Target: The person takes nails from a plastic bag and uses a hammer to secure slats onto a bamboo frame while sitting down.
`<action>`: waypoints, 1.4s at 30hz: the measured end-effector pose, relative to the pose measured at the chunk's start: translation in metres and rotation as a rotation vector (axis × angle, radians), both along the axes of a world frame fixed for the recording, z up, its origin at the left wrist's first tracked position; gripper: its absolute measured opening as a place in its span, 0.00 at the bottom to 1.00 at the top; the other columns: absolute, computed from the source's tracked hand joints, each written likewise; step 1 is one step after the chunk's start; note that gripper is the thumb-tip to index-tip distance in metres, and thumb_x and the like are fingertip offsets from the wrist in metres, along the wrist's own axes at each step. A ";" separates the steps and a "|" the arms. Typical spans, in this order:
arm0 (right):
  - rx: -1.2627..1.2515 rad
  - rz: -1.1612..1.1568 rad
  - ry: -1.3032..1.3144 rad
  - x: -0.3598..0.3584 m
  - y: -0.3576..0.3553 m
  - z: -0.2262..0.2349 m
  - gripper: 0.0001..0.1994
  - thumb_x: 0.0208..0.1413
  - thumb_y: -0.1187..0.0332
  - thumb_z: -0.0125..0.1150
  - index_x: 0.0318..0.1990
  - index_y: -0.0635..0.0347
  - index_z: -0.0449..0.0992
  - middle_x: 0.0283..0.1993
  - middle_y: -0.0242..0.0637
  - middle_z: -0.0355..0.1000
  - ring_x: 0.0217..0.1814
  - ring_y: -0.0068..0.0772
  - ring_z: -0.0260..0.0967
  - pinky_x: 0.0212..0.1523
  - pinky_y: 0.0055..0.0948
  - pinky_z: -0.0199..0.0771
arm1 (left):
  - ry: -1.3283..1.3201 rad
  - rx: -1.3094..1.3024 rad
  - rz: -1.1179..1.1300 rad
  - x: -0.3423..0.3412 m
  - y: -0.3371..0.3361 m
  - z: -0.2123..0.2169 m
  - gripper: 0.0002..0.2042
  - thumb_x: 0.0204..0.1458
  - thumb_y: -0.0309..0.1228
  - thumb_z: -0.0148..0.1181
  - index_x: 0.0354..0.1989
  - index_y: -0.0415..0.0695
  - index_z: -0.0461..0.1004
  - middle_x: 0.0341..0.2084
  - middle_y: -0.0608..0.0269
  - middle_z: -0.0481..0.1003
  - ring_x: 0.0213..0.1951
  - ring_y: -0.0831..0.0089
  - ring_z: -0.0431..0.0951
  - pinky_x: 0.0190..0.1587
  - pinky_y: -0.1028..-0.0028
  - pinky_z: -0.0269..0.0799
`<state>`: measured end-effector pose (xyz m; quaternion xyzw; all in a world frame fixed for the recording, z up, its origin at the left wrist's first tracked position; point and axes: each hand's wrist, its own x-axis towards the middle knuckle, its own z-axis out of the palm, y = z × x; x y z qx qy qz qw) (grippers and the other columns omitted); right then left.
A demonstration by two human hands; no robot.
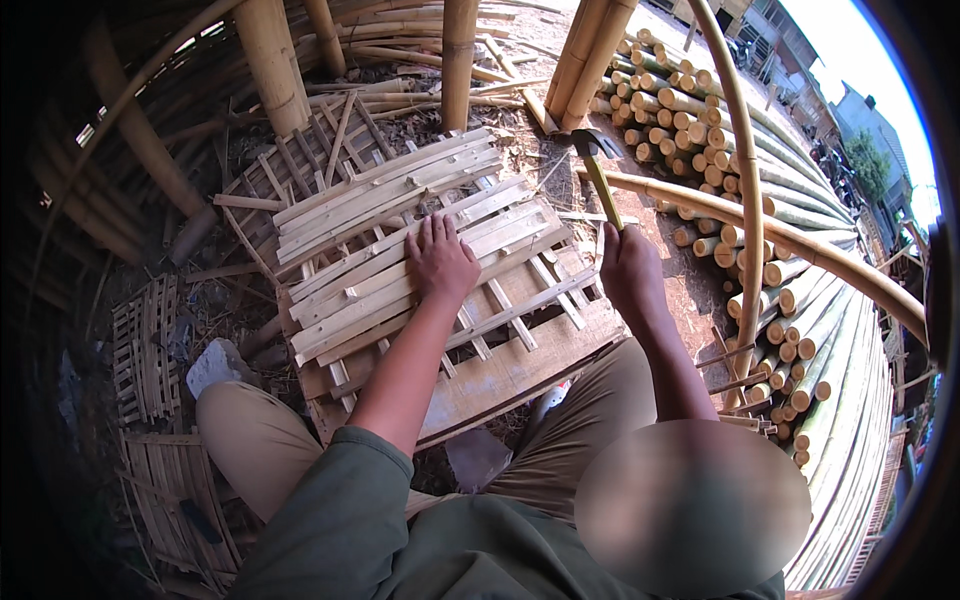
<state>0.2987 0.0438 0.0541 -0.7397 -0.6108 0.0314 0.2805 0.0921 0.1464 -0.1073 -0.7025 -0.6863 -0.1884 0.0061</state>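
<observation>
A panel of split bamboo slats (pixel 345 310) lies over thinner cross strips (pixel 515 318) on a low wooden worktable (pixel 480 392) in front of my knees. My left hand (pixel 443 262) rests on the slats near the middle, palm down with its fingers apart. Off the panel's right side, my right hand (pixel 632 268) grips a claw hammer (pixel 604 192) by its yellow handle. The dark hammer head (pixel 590 143) is raised, apart from the slats. Small pale bits sit on several slats; what they are is too small to tell.
Cut bamboo poles (pixel 810 330) are stacked high along the right. A bent bamboo pole (pixel 840 245) crosses near the hammer side. Upright bamboo posts (pixel 458 70) stand beyond the worktable. Slatted panels (pixel 147 345) lie at the left, near a pale block (pixel 218 366).
</observation>
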 end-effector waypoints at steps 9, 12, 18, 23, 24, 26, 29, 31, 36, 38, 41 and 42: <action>-0.326 0.059 -0.079 0.017 -0.001 -0.035 0.22 0.63 0.59 0.51 0.26 0.72 0.75 0.27 0.64 0.73 0.34 0.65 0.73 0.39 0.53 0.73 | -0.004 0.049 -0.021 0.004 0.002 0.000 0.27 0.58 0.39 0.43 0.66 0.42 0.63 0.68 0.59 0.59 0.70 0.66 0.54 0.72 0.57 0.40; -0.340 0.070 -0.087 0.018 -0.003 -0.039 0.22 0.63 0.59 0.51 0.26 0.72 0.75 0.27 0.64 0.73 0.34 0.65 0.73 0.39 0.53 0.72 | -0.002 0.045 -0.022 0.003 0.001 -0.002 0.27 0.58 0.39 0.43 0.65 0.41 0.63 0.68 0.59 0.60 0.70 0.65 0.54 0.72 0.57 0.40; -0.405 0.070 -0.110 0.023 -0.001 -0.039 0.23 0.63 0.58 0.52 0.26 0.73 0.75 0.26 0.66 0.72 0.34 0.66 0.73 0.39 0.53 0.72 | -0.019 0.065 -0.020 0.006 0.002 -0.007 0.27 0.59 0.39 0.43 0.66 0.41 0.63 0.68 0.59 0.60 0.70 0.66 0.54 0.72 0.56 0.39; -0.094 -0.015 0.021 -0.002 0.005 0.016 0.22 0.65 0.59 0.50 0.30 0.73 0.75 0.24 0.62 0.71 0.30 0.67 0.71 0.34 0.54 0.69 | 0.000 0.038 -0.005 -0.003 0.001 -0.008 0.27 0.58 0.39 0.43 0.66 0.41 0.62 0.68 0.59 0.59 0.71 0.66 0.53 0.72 0.55 0.39; 0.010 -0.049 0.047 -0.007 0.004 0.016 0.21 0.66 0.59 0.49 0.31 0.73 0.74 0.24 0.62 0.71 0.30 0.66 0.71 0.34 0.53 0.69 | -0.008 0.030 -0.006 -0.004 0.002 -0.007 0.27 0.58 0.39 0.43 0.66 0.41 0.62 0.68 0.59 0.59 0.71 0.65 0.53 0.72 0.54 0.39; 0.039 -0.057 0.145 0.001 0.001 -0.018 0.20 0.65 0.60 0.49 0.35 0.74 0.74 0.26 0.61 0.72 0.33 0.65 0.72 0.37 0.53 0.70 | -0.014 0.041 -0.017 0.001 0.002 -0.007 0.28 0.58 0.39 0.43 0.66 0.41 0.62 0.68 0.59 0.59 0.71 0.65 0.53 0.72 0.54 0.39; -0.532 0.134 -0.230 0.033 -0.012 -0.068 0.21 0.65 0.59 0.49 0.35 0.76 0.75 0.27 0.62 0.73 0.35 0.66 0.73 0.40 0.54 0.71 | -0.019 0.033 -0.031 0.013 -0.005 -0.010 0.27 0.58 0.39 0.43 0.66 0.41 0.62 0.68 0.59 0.59 0.71 0.66 0.53 0.72 0.55 0.39; -0.464 0.002 -0.070 0.029 -0.012 -0.050 0.23 0.64 0.59 0.49 0.32 0.77 0.76 0.29 0.64 0.73 0.37 0.67 0.73 0.42 0.54 0.72 | -0.008 0.031 -0.008 0.008 0.001 -0.007 0.27 0.58 0.38 0.43 0.65 0.41 0.63 0.68 0.59 0.60 0.70 0.66 0.54 0.72 0.56 0.40; -0.327 -0.006 -0.065 0.036 0.001 -0.023 0.24 0.64 0.57 0.50 0.28 0.75 0.76 0.28 0.65 0.72 0.35 0.65 0.73 0.40 0.52 0.72 | 0.003 0.046 -0.001 0.005 0.004 -0.004 0.26 0.58 0.38 0.43 0.65 0.41 0.64 0.68 0.58 0.60 0.70 0.66 0.54 0.72 0.55 0.41; -0.416 -0.016 0.046 0.034 0.013 -0.022 0.24 0.63 0.56 0.52 0.28 0.75 0.75 0.26 0.64 0.72 0.32 0.64 0.73 0.37 0.50 0.71 | 0.007 0.052 -0.005 0.004 0.005 -0.003 0.26 0.58 0.38 0.44 0.65 0.40 0.64 0.68 0.57 0.60 0.70 0.65 0.54 0.72 0.55 0.41; -0.406 -0.060 0.201 0.022 0.022 -0.030 0.25 0.60 0.52 0.58 0.26 0.72 0.76 0.22 0.53 0.73 0.25 0.49 0.74 0.30 0.45 0.71 | 0.014 0.051 -0.010 0.002 -0.001 -0.003 0.27 0.58 0.38 0.44 0.65 0.40 0.64 0.67 0.57 0.60 0.70 0.64 0.54 0.72 0.55 0.41; -0.383 -0.042 0.196 0.026 0.029 -0.046 0.25 0.58 0.51 0.61 0.26 0.71 0.76 0.21 0.51 0.73 0.24 0.46 0.73 0.30 0.44 0.71 | 0.015 0.053 -0.021 0.003 -0.002 0.000 0.27 0.58 0.38 0.44 0.65 0.40 0.63 0.67 0.56 0.60 0.70 0.64 0.54 0.71 0.54 0.41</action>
